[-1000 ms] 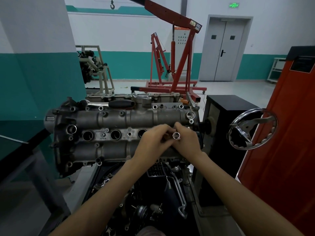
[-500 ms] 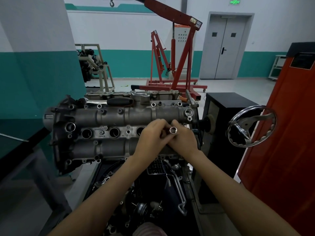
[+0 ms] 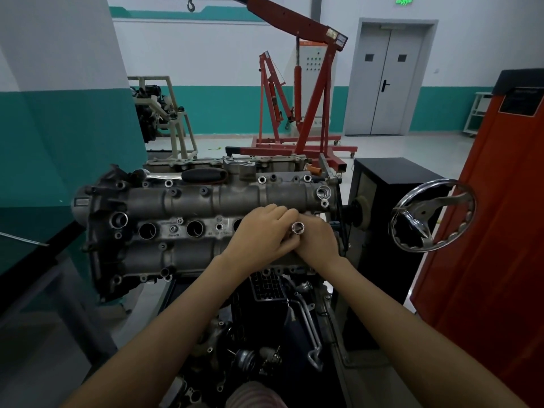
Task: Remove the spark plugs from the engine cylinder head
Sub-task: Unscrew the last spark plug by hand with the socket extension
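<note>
We have both hands together over the right part of the cylinder head [image 3: 188,207], and between them stands a shiny metal socket [image 3: 298,228] with its open end facing up at us. Our left hand [image 3: 262,235] curls its fingers around the socket from the left, and our right hand [image 3: 319,241] wraps it from the right and below; only the top rim of the socket shows, so we cannot see how far it reaches down or what it sits on. The hands cover whatever hole lies beneath them, and no spark plug can be made out anywhere. To the left of the hands, two round plug holes [image 3: 147,231] lie open in a row along the middle of the head, and a third [image 3: 238,224] peeks out half hidden behind our left knuckles; their insides are too dark to tell what they hold. A black-handled tool [image 3: 203,175] rests along the top back edge of the head, its far end hidden. To the right stands a chrome hand wheel [image 3: 432,214] beside a black cabinet [image 3: 382,201], and an orange cabinet [image 3: 494,216] is cut off by the right edge. Behind the engine stands a red hoist [image 3: 303,113], its boom running out of the top of the view.
</note>
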